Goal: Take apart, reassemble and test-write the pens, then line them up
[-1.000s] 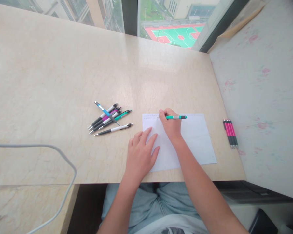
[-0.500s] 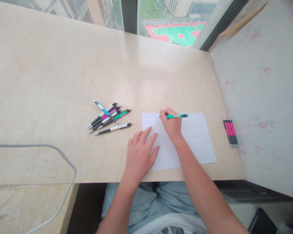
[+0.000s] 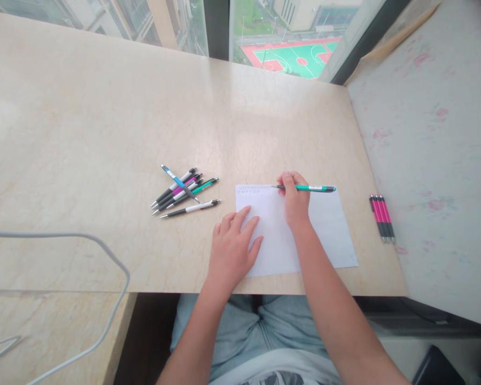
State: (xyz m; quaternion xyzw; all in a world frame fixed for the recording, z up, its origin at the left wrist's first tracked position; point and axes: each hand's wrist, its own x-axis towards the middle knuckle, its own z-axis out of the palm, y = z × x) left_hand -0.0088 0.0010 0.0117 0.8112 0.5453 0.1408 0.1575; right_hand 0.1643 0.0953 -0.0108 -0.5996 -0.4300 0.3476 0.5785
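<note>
A white sheet of paper (image 3: 324, 230) lies on the beige marble table (image 3: 104, 123), with small writing along its top left edge. My right hand (image 3: 294, 200) pinches a green pen (image 3: 312, 188) that lies nearly level, its tip pointing left over the paper's top edge. My left hand (image 3: 232, 248) rests flat on the paper's left side, fingers spread. A loose pile of several pens (image 3: 182, 191) lies left of the paper.
A few pink and black pens (image 3: 381, 216) lie together near the table's right edge. A grey cable (image 3: 116, 267) loops over the near left corner. A floral-patterned surface (image 3: 436, 160) adjoins on the right. Windows run along the far edge.
My right hand has moved to the right along the paper's top edge with the green pen, away from the written lines. My left hand has stayed put.
</note>
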